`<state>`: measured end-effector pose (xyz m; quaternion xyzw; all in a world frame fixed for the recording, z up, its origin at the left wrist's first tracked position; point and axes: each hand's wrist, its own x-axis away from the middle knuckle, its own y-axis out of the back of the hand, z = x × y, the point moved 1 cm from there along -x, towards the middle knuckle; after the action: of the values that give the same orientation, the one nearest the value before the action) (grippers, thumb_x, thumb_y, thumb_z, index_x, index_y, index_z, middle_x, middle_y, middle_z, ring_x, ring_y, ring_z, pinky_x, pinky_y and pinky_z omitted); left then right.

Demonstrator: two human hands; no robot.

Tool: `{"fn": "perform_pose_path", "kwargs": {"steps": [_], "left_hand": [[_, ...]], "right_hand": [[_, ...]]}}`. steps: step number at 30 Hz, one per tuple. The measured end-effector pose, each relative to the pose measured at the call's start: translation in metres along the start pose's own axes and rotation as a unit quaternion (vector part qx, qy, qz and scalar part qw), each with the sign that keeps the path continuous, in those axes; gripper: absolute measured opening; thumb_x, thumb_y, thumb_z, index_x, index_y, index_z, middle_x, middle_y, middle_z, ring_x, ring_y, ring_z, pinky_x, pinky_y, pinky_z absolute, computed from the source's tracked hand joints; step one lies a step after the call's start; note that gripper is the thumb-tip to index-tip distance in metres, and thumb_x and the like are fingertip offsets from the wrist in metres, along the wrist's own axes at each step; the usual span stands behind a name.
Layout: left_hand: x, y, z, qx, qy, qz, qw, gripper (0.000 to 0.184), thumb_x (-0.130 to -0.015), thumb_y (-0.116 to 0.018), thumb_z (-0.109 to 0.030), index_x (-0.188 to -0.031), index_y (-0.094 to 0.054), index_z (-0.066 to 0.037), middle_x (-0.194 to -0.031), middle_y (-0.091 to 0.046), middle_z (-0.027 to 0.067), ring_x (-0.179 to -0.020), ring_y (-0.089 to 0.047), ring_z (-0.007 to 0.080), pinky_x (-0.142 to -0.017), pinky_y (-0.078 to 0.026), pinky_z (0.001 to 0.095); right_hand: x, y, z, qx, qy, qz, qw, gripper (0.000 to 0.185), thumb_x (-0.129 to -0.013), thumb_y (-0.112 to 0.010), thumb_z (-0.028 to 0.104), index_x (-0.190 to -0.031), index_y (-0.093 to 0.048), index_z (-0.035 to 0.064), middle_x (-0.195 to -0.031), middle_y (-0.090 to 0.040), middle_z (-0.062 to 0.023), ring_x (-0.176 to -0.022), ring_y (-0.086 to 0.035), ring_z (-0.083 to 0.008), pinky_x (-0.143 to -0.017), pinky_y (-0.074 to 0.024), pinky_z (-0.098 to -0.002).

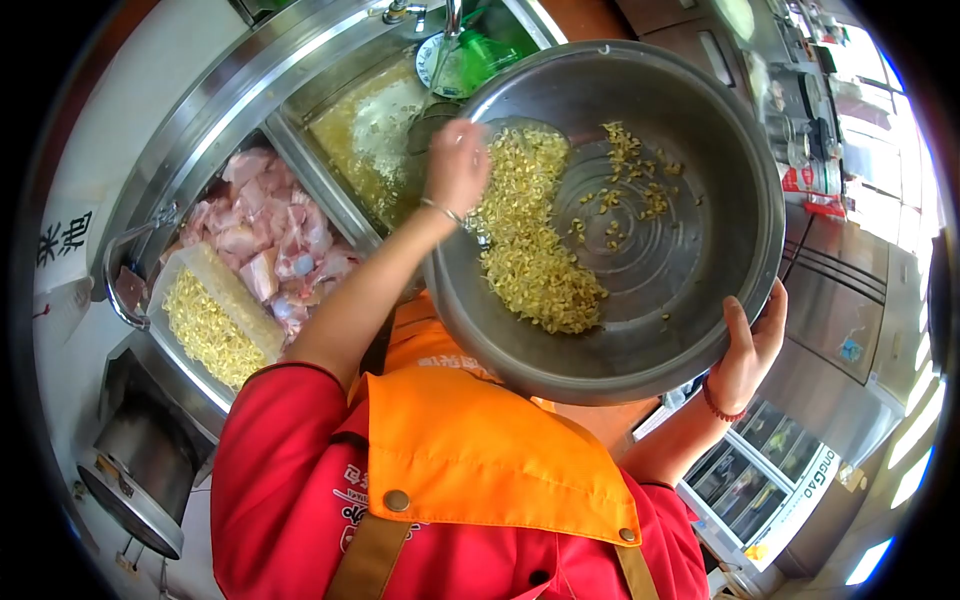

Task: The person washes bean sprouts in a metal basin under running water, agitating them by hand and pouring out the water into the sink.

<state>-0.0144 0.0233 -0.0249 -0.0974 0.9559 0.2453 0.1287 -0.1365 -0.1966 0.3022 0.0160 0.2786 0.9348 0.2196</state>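
basin (690, 240) holds, seemingly, sprouts (535, 225); meat (262, 228) in left sink (318, 180).

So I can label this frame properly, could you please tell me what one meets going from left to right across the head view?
White sign with black characters, raw pale-pink meat chunks, left bare hand, heap of small yellow-green pieces, right bare hand.

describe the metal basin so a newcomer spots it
Start at the orange apron; just above it in view is the basin, its rim in the right hand. Unlike the pale, angular tray, also holding yellow pieces, it is wide, round and metal.
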Motion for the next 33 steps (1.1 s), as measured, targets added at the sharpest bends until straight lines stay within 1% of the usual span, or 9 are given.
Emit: {"fn": "perform_pose_path", "kwargs": {"steps": [1, 2, 5, 9, 16, 22, 25, 28, 33], "left_hand": [[0.000, -0.013, 0.041, -0.017, 0.063, -0.063, 0.996, 0.025, -0.088, -0.060, -0.014, -0.110, -0.064, -0.005, -0.116, -0.058, 0.0195, -0.109, -0.056, 0.0360, -0.098, -0.045, 0.0437], [-0.001, -0.020, 0.074, -0.011, 0.147, -0.061, 0.987, 0.027, -0.093, -0.055, -0.022, -0.113, -0.065, -0.006, -0.114, -0.063, 0.0190, -0.107, -0.059, 0.0354, -0.096, -0.047, 0.0415], [-0.001, -0.023, 0.107, 0.144, 0.288, 0.077, 0.944, 0.032, -0.098, -0.049, -0.028, -0.113, -0.067, -0.007, -0.110, -0.068, 0.0170, -0.104, -0.064, 0.0332, -0.092, -0.049, 0.0398], [0.005, -0.030, 0.112, 0.140, 0.291, 0.085, 0.943, 0.034, -0.099, -0.048, -0.031, -0.111, -0.068, -0.006, -0.107, -0.071, 0.0147, -0.101, -0.067, 0.0312, -0.089, -0.050, 0.0390], [0.012, -0.032, 0.118, 0.157, 0.266, 0.093, 0.946, 0.029, -0.099, -0.049, -0.022, -0.114, -0.067, -0.005, -0.108, -0.071, 0.0149, -0.102, -0.067, 0.0292, -0.091, -0.050, 0.0375], [0.016, -0.031, 0.118, 0.192, 0.242, 0.122, 0.943, 0.031, -0.088, -0.056, -0.002, -0.117, -0.066, -0.005, -0.116, -0.068, 0.0140, -0.106, -0.065, 0.0266, -0.094, -0.050, 0.0354], [0.017, -0.027, 0.119, 0.137, 0.217, 0.133, 0.957, 0.046, -0.085, -0.046, 0.010, -0.126, -0.062, -0.006, -0.122, -0.066, 0.0121, -0.109, -0.063, 0.0215, -0.093, -0.049, 0.0306], [0.019, -0.024, 0.125, 0.162, 0.247, 0.137, 0.946, 0.037, -0.085, -0.057, 0.001, -0.119, -0.066, -0.010, -0.117, -0.064, 0.0138, -0.109, -0.063, 0.0283, -0.095, -0.049, 0.0355], [0.021, -0.008, 0.109, 0.088, 0.232, 0.117, 0.962, 0.033, -0.088, -0.065, -0.013, -0.121, -0.065, -0.013, -0.114, -0.063, 0.0148, -0.103, -0.062, 0.0319, -0.092, -0.050, 0.0371]], "right_hand": [[0.001, -0.003, 0.002, 0.000, 0.001, -0.004, 1.000, 0.048, -0.086, -0.057, -0.009, -0.133, -0.046, -0.0041, -0.115, -0.061, -0.0100, -0.102, -0.058, -0.0169, -0.093, -0.0438, -0.0284], [0.001, -0.006, 0.003, -0.001, 0.004, -0.007, 1.000, 0.049, -0.086, -0.056, -0.011, -0.134, -0.046, -0.0033, -0.114, -0.061, -0.0099, -0.102, -0.057, -0.0172, -0.093, -0.0436, -0.0288], [0.001, -0.009, 0.006, -0.008, -0.002, 0.001, 1.000, 0.050, -0.086, -0.056, -0.010, -0.134, -0.046, -0.0035, -0.115, -0.061, -0.0097, -0.102, -0.058, -0.0171, -0.093, -0.0438, -0.0288], [0.002, -0.010, 0.008, 0.002, -0.001, -0.007, 1.000, 0.050, -0.086, -0.057, -0.010, -0.134, -0.045, -0.0040, -0.115, -0.061, -0.0101, -0.102, -0.058, -0.0168, -0.092, -0.0441, -0.0288], [0.001, -0.017, 0.010, 0.008, 0.002, 0.006, 1.000, 0.049, -0.087, -0.057, -0.009, -0.134, -0.045, -0.0046, -0.113, -0.062, -0.0108, -0.100, -0.059, -0.0166, -0.090, -0.0453, -0.0285], [0.001, -0.019, 0.012, 0.013, 0.000, 0.008, 1.000, 0.049, -0.087, -0.057, -0.008, -0.134, -0.045, -0.0045, -0.110, -0.063, -0.0109, -0.097, -0.061, -0.0166, -0.088, -0.0469, -0.0280], [0.001, -0.019, 0.012, 0.017, 0.004, 0.010, 1.000, 0.046, -0.088, -0.057, -0.007, -0.132, -0.046, -0.0055, -0.112, -0.060, -0.0095, -0.096, -0.060, -0.0148, -0.086, -0.0462, -0.0267], [0.001, -0.019, 0.011, 0.018, 0.005, 0.013, 1.000, 0.044, -0.088, -0.057, -0.006, -0.131, -0.047, -0.0059, -0.112, -0.059, -0.0087, -0.095, -0.059, -0.0138, -0.085, -0.0459, -0.0260], [0.000, -0.017, 0.011, 0.020, -0.001, 0.011, 1.000, 0.049, -0.087, -0.057, -0.009, -0.134, -0.045, -0.0045, -0.110, -0.063, -0.0113, -0.097, -0.061, -0.0175, -0.089, -0.0468, -0.0287]]}}
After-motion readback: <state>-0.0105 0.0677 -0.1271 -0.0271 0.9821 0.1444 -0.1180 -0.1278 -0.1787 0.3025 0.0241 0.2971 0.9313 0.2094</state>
